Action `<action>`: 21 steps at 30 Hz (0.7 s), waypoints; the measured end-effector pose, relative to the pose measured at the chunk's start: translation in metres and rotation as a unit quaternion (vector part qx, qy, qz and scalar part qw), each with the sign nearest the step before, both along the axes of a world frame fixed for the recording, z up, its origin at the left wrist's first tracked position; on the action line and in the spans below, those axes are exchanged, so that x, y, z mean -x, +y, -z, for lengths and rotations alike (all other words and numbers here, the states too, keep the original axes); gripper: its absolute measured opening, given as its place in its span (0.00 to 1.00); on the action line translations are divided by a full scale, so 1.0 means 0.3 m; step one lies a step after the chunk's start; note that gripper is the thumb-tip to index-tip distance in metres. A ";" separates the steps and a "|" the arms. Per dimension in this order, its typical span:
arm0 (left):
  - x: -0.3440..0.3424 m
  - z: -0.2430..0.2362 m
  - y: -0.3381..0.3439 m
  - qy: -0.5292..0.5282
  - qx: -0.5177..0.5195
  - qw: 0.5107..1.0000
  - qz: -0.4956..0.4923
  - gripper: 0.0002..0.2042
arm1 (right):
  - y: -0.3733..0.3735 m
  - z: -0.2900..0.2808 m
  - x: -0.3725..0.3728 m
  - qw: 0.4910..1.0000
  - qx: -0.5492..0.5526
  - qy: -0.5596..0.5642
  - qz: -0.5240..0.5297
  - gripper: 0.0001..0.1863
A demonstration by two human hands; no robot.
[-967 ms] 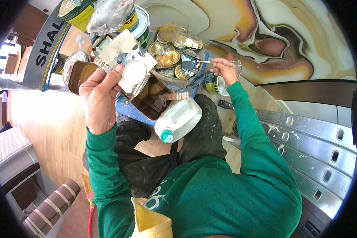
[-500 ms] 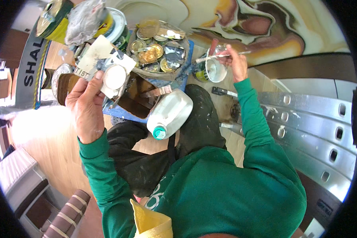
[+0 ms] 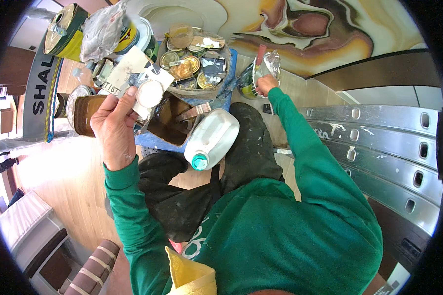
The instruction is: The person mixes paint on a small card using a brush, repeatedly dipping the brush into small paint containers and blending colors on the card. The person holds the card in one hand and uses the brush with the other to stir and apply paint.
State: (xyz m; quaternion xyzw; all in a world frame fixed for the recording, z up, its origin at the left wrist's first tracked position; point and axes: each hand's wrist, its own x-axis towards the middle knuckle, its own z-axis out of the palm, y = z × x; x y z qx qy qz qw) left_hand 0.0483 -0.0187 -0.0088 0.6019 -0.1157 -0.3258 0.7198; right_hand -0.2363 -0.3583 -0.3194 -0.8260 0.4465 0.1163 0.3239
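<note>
You have in view two hands [image 3: 114, 130], one piece of card [image 3: 124, 73], one pale disc [image 3: 149, 94], one white jug [image 3: 215, 133], one yellow cloth [image 3: 194, 275] and one carton [image 3: 198, 93] of small tins [image 3: 169, 60] (too overlapped to count).

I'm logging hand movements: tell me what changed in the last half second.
The right hand has moved leftward, to the pot with foil; the thin tool it held is now hidden from clear view. The left hand still grips the card with the white disc; the white jug stays put.
</note>
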 end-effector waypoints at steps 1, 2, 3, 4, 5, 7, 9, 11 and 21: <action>-0.002 -0.004 0.000 0.000 -0.017 1.000 -0.005 0.08 | -0.035 0.042 0.009 0.999 -0.020 0.026 -0.014 0.11; -0.003 -0.008 -0.002 -0.005 -0.010 1.000 0.003 0.08 | -0.061 0.073 0.015 0.998 -0.028 0.021 -0.049 0.10; 0.002 -0.011 -0.003 -0.004 -0.010 1.000 0.003 0.08 | -0.083 0.092 0.017 0.999 -0.011 -0.019 -0.048 0.09; 0.004 -0.018 -0.001 -0.002 -0.032 0.999 -0.012 0.07 | -0.096 0.101 0.016 0.999 -0.001 -0.013 -0.040 0.08; 0.017 -0.018 -0.006 0.009 -0.011 1.000 -0.025 0.07 | -0.114 0.100 0.005 1.000 -0.013 0.005 -0.017 0.08; 0.026 -0.023 -0.017 -0.015 -0.033 0.999 -0.023 0.04 | -0.128 0.090 -0.017 0.996 -0.043 0.054 0.059 0.06; 0.027 -0.024 -0.023 -0.022 -0.043 0.999 -0.013 0.05 | -0.134 0.079 -0.035 0.941 -0.198 -0.001 0.276 0.05; 0.027 -0.009 -0.033 -0.019 -0.006 1.000 -0.007 0.07 | -0.146 0.074 -0.044 0.991 -0.083 0.096 0.029 0.05; -0.002 -0.021 -0.010 -0.079 -0.087 0.993 -0.019 0.08 | -0.226 0.078 -0.190 0.996 0.009 0.073 0.041 0.07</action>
